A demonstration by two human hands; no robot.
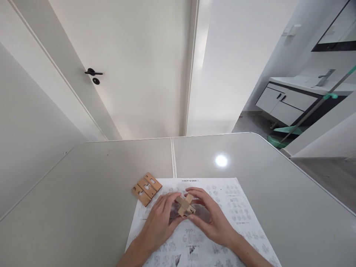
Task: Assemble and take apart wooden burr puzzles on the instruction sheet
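Between my two hands is a small cross-shaped wooden burr puzzle point(185, 204), with a dark "3" marked on one arm. My left hand point(161, 215) curves round its left side, the thumb below and the fingers above. On the other side, my right hand point(210, 217) grips it with thumb and fingertips. Three flat wooden puzzle pieces point(147, 188), numbered and with cut-out slots, lie side by side just beyond my left hand. Under both hands spreads a printed paper sheet point(239, 207) covered in small diagrams.
The grey table point(83, 200) has a seam running away from me and a bright light reflection at the right. Behind it stand a white door point(139, 55) with a black handle point(94, 72) and a wall. Far right are a washbasin cabinet point(289, 100) and a green-headed broom point(289, 129).
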